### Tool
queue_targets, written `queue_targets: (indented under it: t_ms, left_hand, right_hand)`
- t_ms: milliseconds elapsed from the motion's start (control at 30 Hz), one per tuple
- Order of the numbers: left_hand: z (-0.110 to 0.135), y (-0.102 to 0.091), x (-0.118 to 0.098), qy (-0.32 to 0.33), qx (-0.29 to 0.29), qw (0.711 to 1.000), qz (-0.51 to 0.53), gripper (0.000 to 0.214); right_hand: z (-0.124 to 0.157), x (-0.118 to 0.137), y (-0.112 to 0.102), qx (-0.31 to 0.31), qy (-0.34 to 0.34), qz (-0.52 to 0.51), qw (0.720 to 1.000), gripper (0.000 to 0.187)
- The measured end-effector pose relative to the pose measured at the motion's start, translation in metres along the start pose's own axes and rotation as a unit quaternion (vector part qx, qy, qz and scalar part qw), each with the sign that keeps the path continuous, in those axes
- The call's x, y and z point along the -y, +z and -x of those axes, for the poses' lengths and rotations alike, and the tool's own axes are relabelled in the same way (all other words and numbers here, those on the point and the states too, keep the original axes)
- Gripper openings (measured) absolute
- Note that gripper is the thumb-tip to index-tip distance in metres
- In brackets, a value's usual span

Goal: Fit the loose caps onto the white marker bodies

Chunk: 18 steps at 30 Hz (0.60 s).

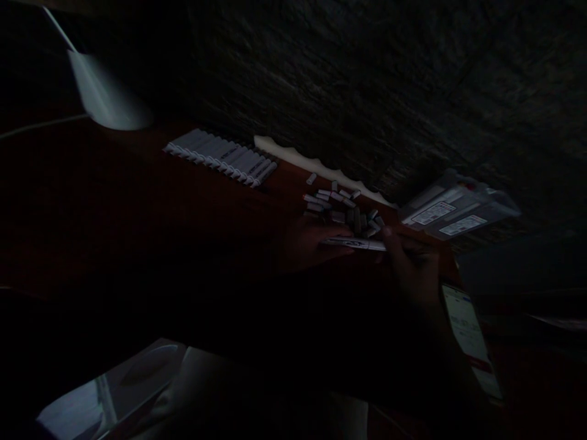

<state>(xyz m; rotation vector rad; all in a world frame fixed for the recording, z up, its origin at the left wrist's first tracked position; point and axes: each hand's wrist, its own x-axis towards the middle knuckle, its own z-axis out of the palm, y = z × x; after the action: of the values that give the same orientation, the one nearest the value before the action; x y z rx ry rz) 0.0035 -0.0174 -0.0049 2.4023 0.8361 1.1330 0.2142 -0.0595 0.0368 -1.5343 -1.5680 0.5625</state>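
Though it's dim, the left hand (316, 239) seems closed on a marker (362, 243).

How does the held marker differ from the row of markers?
The held marker is between the left hand and right hand; the row of markers lies on the table. The held marker is single; the row has many, side by side. In the picture, the held marker dips slightly rightward; the row's markers slant up rightward. Both look pale.
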Motion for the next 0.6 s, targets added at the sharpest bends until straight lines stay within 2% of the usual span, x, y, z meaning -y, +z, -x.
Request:
queue_targets:
  t_ms: [100, 200, 333, 400, 600]
  left_hand:
    - [0.000, 0.000, -0.002, -0.007, 0.009, 1.000, -0.006, 0.026]
    - [0.000, 0.000, -0.006, 0.001, 0.038, 0.999, -0.008, 0.025]
    - [0.003, 0.005, -0.012, 0.033, 0.084, 0.996, 0.015, 0.024]
    - [0.005, 0.010, -0.013, 0.050, 0.082, 0.995, 0.025, 0.025]
    - [0.008, 0.015, -0.012, 0.118, 0.037, 0.992, 0.019, 0.021]
  right_hand:
    - [-0.003, 0.000, -0.004, 0.018, 0.032, -0.021, 0.999, 0.053]
    - [-0.007, 0.000, -0.005, 0.003, 0.066, -0.115, 0.991, 0.062]
    - [-0.010, 0.004, 0.001, -0.002, 0.103, -0.296, 0.949, 0.062]
    - [-0.009, 0.008, 0.006, 0.010, 0.115, -0.335, 0.935, 0.062]
    - [-0.002, 0.014, 0.012, 0.012, 0.113, -0.344, 0.932, 0.065]
